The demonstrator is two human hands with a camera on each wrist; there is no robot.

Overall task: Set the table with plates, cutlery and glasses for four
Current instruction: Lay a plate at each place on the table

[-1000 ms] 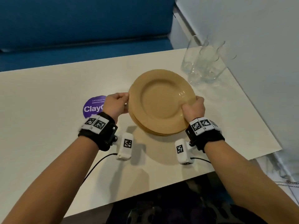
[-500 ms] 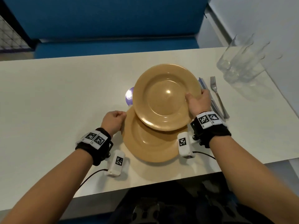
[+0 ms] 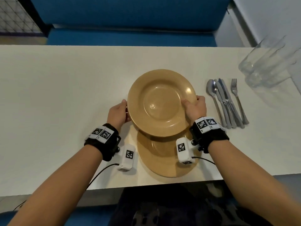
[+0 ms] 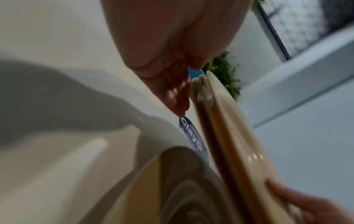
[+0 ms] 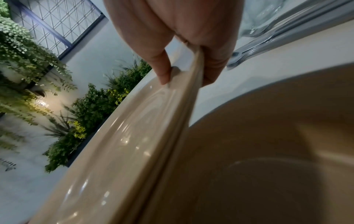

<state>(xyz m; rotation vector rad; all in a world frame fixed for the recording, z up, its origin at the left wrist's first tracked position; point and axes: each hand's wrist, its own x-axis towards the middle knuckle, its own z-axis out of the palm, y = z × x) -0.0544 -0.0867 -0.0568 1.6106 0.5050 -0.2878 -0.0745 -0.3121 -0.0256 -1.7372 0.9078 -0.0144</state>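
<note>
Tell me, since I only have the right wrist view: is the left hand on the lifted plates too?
Observer: The head view shows the left hand at the left rim of the lifted plates, opposite the right hand; I cannot tell if it grips.
Operator: Where does the lower plate sit?
Observer: The lower plate lies flat at the near edge of the table, partly under the lifted ones.
Operator: Is any cutlery laid beside it?
Observer: No, the cutlery lies bunched together farther right.

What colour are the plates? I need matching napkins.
The plates are golden tan, clearest in the head view.
</note>
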